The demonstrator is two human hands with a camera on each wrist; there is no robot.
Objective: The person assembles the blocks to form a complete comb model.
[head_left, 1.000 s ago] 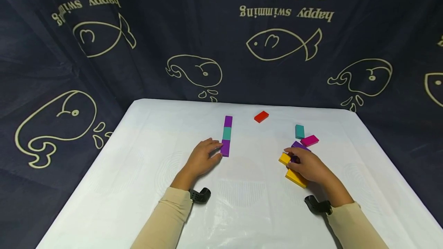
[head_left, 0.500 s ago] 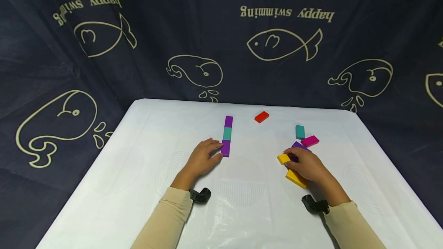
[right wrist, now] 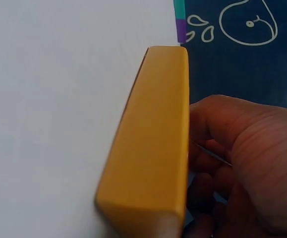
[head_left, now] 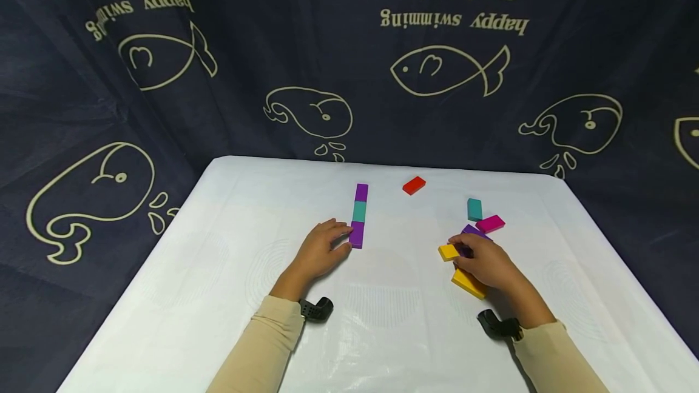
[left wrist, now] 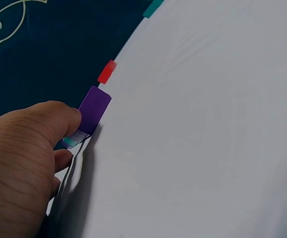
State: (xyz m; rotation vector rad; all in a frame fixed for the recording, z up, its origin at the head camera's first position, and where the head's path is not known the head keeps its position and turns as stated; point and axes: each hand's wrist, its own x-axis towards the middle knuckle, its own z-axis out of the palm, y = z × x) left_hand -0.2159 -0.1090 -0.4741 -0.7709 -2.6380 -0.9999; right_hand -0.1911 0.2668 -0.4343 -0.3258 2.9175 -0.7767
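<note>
Three blocks form a straight line on the table: a purple block at the far end, a teal block in the middle, and a purple block nearest. My left hand rests beside the near purple one, its fingertips and thumb at the left side. With thumb and fingertips my right hand pinches a small yellow block, which sticks out to the left. Beneath that hand lies another purple block, partly hidden. A longer yellow block sits just in front; it looms large in the right wrist view.
At the back lies a red block. A teal block and a pink block lie beyond my right hand. The white table ends at a dark printed curtain.
The small yellow block has shifted slightly left and turned a little in my right hand's fingers. My left hand and the line of blocks have stayed put.
</note>
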